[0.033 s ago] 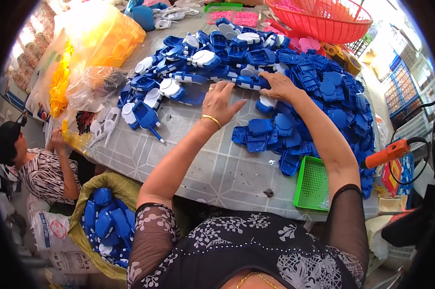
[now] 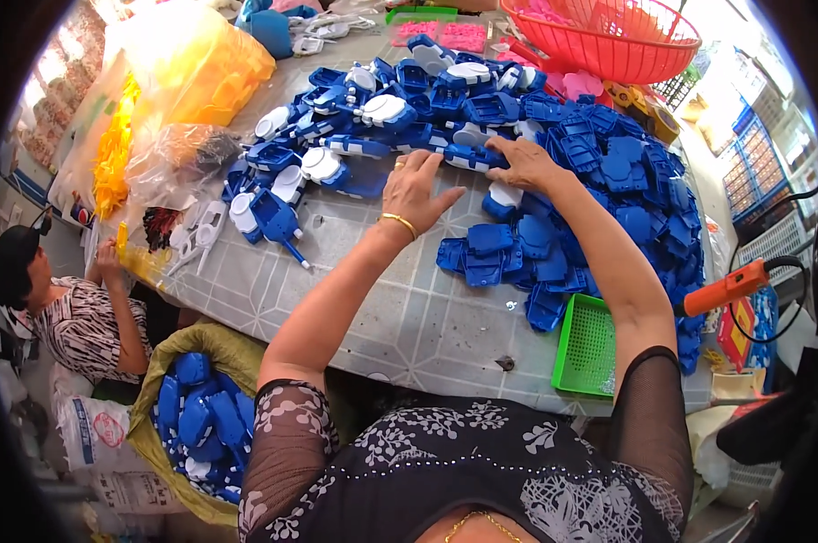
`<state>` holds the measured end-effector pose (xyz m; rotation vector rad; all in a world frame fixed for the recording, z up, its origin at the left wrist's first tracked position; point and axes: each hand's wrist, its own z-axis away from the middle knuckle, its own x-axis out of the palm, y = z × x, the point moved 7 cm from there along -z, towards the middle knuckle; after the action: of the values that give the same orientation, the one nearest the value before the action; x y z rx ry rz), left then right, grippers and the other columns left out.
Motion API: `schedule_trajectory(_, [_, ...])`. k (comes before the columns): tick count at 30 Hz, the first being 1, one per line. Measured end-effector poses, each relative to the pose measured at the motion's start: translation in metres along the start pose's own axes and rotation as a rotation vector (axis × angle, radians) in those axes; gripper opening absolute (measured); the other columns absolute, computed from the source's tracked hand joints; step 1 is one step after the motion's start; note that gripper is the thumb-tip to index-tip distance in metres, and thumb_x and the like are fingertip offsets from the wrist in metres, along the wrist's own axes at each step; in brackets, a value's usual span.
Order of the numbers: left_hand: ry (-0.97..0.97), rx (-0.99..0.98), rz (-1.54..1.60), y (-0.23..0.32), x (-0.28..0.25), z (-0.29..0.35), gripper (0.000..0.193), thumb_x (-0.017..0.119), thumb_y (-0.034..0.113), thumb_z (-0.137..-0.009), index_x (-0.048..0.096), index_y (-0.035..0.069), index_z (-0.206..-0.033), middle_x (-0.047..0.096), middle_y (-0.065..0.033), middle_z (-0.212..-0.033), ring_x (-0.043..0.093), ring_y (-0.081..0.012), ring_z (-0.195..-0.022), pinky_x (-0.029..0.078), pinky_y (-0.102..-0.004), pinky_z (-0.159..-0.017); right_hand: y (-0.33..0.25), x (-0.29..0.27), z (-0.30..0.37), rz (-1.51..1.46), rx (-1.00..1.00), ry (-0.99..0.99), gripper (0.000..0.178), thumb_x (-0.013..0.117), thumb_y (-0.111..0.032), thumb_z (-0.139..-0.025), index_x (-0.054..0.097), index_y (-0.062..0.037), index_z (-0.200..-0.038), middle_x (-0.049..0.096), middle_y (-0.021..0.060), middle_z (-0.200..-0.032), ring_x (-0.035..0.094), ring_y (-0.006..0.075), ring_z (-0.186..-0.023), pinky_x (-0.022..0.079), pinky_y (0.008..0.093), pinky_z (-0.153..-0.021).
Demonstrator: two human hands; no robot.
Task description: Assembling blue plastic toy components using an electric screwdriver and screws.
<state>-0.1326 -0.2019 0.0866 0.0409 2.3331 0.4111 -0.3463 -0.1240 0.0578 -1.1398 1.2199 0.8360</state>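
Observation:
At the front of a heap of blue-and-white plastic toy pieces, my left hand rests with its thumb spread wide and its fingertips against the pieces. It holds nothing that I can see. Just to the right, my right hand has thumb and fingers round the end of a blue-and-white toy piece, which lies on its side. Under that wrist sits another piece with a white disc. Plain blue plastic shells are piled to the right, partly hidden by my right forearm.
A green basket stands by the table's near edge. An orange-handled tool hangs at right. A red basket and bags of yellow parts are at the back. A sack of blue pieces and another person are at left.

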Motion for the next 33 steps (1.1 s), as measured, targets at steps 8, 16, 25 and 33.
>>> schedule_trajectory(8, [-0.562, 0.039, -0.193, -0.028, 0.044, -0.010, 0.076, 0.079, 0.048, -0.078, 0.057, 0.010, -0.140, 0.061, -0.0142, -0.138, 0.055, -0.0323, -0.129, 0.040, -0.0463, -0.103, -0.071, 0.000, 0.047, 0.230, -0.409, 0.207, 0.047, 0.077, -0.026, -0.084, 0.061, -0.0155, -0.127, 0.067, 0.0125, -0.102, 0.067, 0.0325, -0.098, 0.047, 0.0476, -0.083])
schedule_trajectory(16, [-0.623, 0.106, -0.074, -0.028, 0.042, 0.020, 0.081, 0.079, 0.052, -0.073, 0.058, 0.010, -0.138, 0.060, -0.0182, -0.126, 0.059, -0.0374, -0.120, 0.042, -0.0499, -0.106, -0.108, 0.018, 0.091, 0.231, -0.447, 0.219, 0.056, 0.073, -0.022, -0.089, 0.057, -0.0110, -0.142, 0.068, 0.0140, -0.122, 0.065, 0.0310, -0.112, 0.045, 0.0452, -0.093])
schedule_trajectory(25, [-0.480, -0.177, 0.028, 0.026, -0.072, 0.073, 0.071, 0.086, 0.052, -0.069, 0.065, 0.008, -0.121, 0.062, -0.0145, -0.108, 0.066, -0.0399, -0.098, 0.053, -0.0480, -0.086, -0.107, -0.035, 0.194, -0.192, -0.318, 0.449, 0.040, 0.063, -0.001, -0.095, 0.062, -0.0084, -0.134, 0.070, 0.0169, -0.117, 0.070, 0.0350, -0.098, 0.057, 0.0387, -0.083])
schedule_trajectory(33, [-0.592, -0.062, 0.252, 0.110, -0.044, 0.146, 0.078, 0.088, 0.047, -0.069, 0.061, 0.003, -0.127, 0.061, -0.0163, -0.104, 0.064, -0.0380, -0.096, 0.052, -0.0463, -0.084, -0.061, 0.015, 0.252, -1.428, 0.413, 0.044, 0.045, 0.055, -0.022, -0.107, 0.052, -0.0048, -0.148, 0.065, 0.0037, -0.101, 0.066, 0.0117, -0.086, 0.051, 0.0247, -0.063])
